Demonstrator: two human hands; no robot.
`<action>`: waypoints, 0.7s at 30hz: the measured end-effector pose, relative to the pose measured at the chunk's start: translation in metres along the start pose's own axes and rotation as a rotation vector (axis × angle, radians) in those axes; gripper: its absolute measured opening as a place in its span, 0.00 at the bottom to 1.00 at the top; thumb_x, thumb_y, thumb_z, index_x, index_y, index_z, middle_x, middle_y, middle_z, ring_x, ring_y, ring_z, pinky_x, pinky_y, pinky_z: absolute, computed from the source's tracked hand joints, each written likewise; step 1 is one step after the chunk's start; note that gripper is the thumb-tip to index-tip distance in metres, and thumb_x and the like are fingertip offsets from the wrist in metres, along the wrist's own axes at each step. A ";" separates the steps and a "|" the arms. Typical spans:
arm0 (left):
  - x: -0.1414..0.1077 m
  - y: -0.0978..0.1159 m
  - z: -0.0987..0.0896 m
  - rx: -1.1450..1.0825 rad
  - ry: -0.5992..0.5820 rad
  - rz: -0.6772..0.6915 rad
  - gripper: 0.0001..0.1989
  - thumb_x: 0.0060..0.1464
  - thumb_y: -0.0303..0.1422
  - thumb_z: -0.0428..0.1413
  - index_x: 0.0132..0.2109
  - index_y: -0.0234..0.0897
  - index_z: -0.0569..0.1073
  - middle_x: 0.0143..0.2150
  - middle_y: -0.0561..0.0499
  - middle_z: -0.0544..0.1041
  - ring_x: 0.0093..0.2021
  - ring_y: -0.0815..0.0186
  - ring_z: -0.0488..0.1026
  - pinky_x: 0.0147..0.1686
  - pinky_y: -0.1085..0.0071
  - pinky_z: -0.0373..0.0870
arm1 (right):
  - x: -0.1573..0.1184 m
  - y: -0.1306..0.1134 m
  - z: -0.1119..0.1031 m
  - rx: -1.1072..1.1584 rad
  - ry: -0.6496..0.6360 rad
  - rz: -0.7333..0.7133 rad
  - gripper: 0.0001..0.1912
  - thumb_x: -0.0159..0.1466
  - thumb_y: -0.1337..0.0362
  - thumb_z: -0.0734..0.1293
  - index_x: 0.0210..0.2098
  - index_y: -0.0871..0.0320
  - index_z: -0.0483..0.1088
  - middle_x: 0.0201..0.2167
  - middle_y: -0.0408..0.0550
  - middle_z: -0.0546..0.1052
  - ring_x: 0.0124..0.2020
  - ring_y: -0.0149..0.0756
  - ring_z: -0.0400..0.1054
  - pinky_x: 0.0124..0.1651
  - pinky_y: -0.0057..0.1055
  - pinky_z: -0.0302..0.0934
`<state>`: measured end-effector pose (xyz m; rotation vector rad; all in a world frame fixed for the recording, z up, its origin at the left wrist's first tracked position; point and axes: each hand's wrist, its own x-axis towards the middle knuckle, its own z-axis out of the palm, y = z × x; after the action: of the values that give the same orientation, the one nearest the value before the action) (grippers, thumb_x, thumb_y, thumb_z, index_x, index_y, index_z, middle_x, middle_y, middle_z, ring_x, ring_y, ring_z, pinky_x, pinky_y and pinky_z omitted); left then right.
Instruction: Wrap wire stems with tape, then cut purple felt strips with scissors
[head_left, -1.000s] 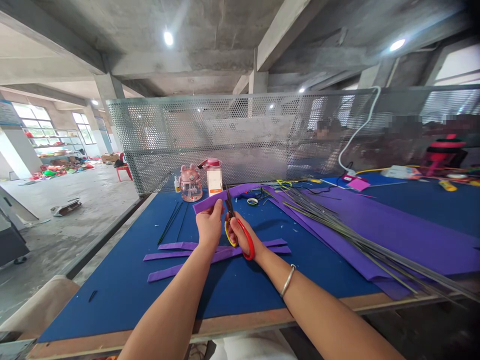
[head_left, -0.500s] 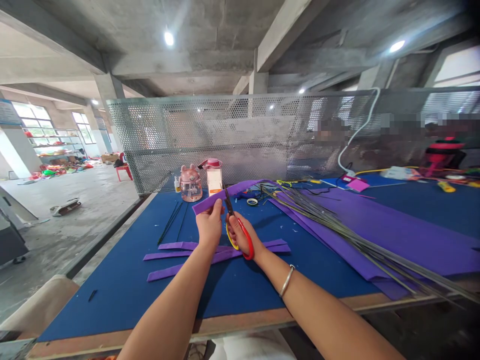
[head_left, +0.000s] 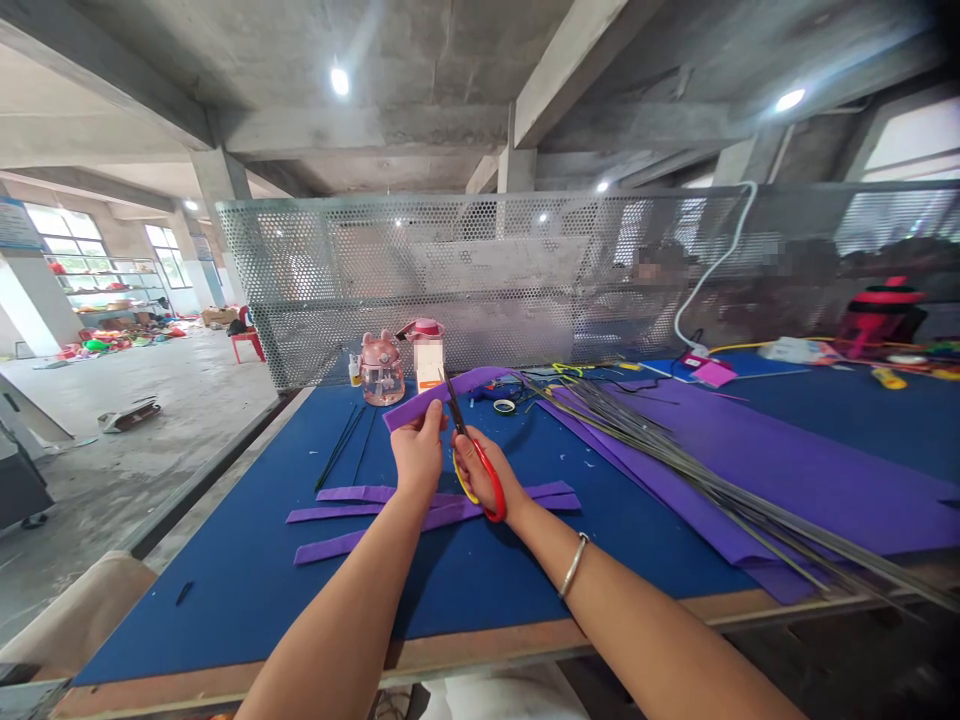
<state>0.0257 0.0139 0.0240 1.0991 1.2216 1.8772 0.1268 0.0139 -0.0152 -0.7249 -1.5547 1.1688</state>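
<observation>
Pinched between the thumb and fingers of my left hand (head_left: 420,445) is a purple strip (head_left: 407,409), raised above the blue table (head_left: 247,570). My right hand (head_left: 484,472) grips scissors (head_left: 493,480) with one red and one yellow handle. Their dark blades point up and lie across the strip, just right of my left thumb. The strip's far part curves away to the right behind the blades. Several purple strips (head_left: 330,547) lie flat beneath my wrists.
To the right, thin dark rods (head_left: 697,465) rest over a large purple sheet (head_left: 795,450). A pink-lidded bottle (head_left: 382,372), a white box (head_left: 430,362) and a tape roll (head_left: 505,407) stand or lie at the back, before a perforated metal screen (head_left: 337,290).
The strip's far part has dropped slightly and its end has drawn in leftward. The scissors' blades appear slightly shifted against the strip; both hands keep their grip and nearly the same place.
</observation>
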 end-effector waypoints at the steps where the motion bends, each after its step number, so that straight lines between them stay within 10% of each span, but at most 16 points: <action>1: 0.000 0.000 0.000 0.000 -0.002 0.002 0.19 0.46 0.45 0.57 0.28 0.31 0.76 0.23 0.48 0.75 0.24 0.67 0.70 0.23 0.74 0.62 | 0.000 0.000 0.001 0.000 0.008 0.000 0.22 0.61 0.42 0.59 0.34 0.56 0.61 0.18 0.35 0.55 0.16 0.25 0.48 0.16 0.22 0.45; 21: -0.004 0.004 0.002 -0.095 -0.082 -0.026 0.18 0.46 0.44 0.58 0.25 0.31 0.74 0.21 0.51 0.72 0.21 0.72 0.66 0.21 0.76 0.61 | 0.000 0.008 0.000 0.160 -0.125 -0.082 0.28 0.57 0.36 0.57 0.38 0.55 0.59 0.22 0.38 0.59 0.19 0.27 0.52 0.21 0.25 0.50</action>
<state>0.0289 0.0094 0.0269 1.0924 1.0843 1.8324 0.1258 0.0161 -0.0225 -0.4853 -1.5577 1.2808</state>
